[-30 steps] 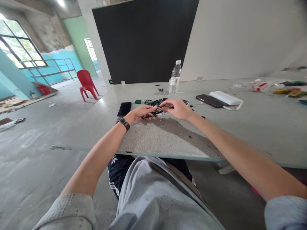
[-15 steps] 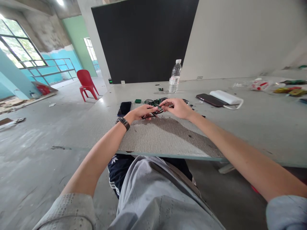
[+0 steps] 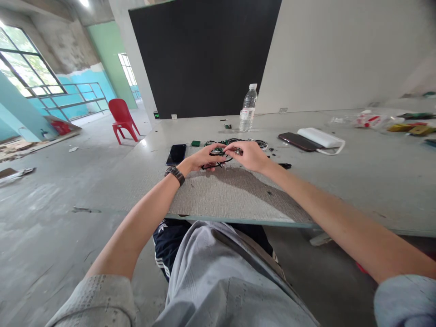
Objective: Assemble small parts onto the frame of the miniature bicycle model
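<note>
I log both hands pinched narrow on the small black frame (image 3: 220,158), left hand (image 3: 200,160) at one end and right hand (image 3: 251,154) at the other, low over the table (image 3: 238,195). I judge it light, thin and fragile, best gripped gently by the outer rim.

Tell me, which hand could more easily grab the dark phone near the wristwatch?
Probably the left hand: the phone lies just beside it, while the right hand is across the small frame both hold.
</note>
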Demonstrator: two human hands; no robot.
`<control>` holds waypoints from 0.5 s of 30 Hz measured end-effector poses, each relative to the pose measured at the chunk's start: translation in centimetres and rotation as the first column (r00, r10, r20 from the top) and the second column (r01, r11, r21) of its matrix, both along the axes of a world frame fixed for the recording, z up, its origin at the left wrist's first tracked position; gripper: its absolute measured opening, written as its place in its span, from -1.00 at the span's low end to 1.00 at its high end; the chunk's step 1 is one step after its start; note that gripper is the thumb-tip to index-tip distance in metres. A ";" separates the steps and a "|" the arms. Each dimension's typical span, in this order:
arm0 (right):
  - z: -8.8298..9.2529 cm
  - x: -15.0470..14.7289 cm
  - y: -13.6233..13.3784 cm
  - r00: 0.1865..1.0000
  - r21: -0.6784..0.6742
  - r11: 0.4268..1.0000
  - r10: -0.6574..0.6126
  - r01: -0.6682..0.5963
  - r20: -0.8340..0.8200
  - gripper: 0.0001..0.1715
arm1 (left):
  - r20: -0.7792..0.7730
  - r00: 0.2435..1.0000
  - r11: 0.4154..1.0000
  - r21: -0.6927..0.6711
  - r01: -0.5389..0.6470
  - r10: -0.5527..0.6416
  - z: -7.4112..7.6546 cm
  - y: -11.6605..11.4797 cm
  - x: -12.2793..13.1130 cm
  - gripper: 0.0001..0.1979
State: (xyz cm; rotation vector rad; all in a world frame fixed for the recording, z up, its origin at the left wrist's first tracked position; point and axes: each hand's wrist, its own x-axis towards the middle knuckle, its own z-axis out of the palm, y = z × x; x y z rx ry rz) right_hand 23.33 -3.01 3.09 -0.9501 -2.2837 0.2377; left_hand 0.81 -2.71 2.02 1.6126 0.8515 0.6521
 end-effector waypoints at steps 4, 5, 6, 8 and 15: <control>-0.1 0.2 0.0 0.999 -0.010 1.000 -0.030 0.029 -0.043 -0.58 | -0.003 1.000 0.999 0.014 0.031 -0.031 -0.1 0.0 0.0 -0.64; -0.2 0.2 0.0 0.998 -0.003 0.999 -0.041 0.041 -0.049 -0.58 | -0.003 0.999 0.999 0.020 0.034 -0.034 -0.2 0.0 0.1 -0.65; -0.2 0.1 0.0 0.997 0.005 0.999 -0.050 0.050 -0.052 -0.60 | -0.004 0.999 0.999 0.025 0.036 -0.036 -0.2 0.0 0.1 -0.65; -0.3 0.0 0.0 0.997 0.020 0.999 -0.047 0.049 -0.056 -0.67 | -0.008 0.999 0.998 0.026 0.049 -0.049 -0.3 -0.1 0.2 -0.67; -0.4 -0.2 0.1 0.998 0.039 0.999 -0.013 0.015 -0.054 -0.75 | 0.005 0.998 0.998 0.038 0.057 -0.057 -0.3 -0.2 0.3 -0.77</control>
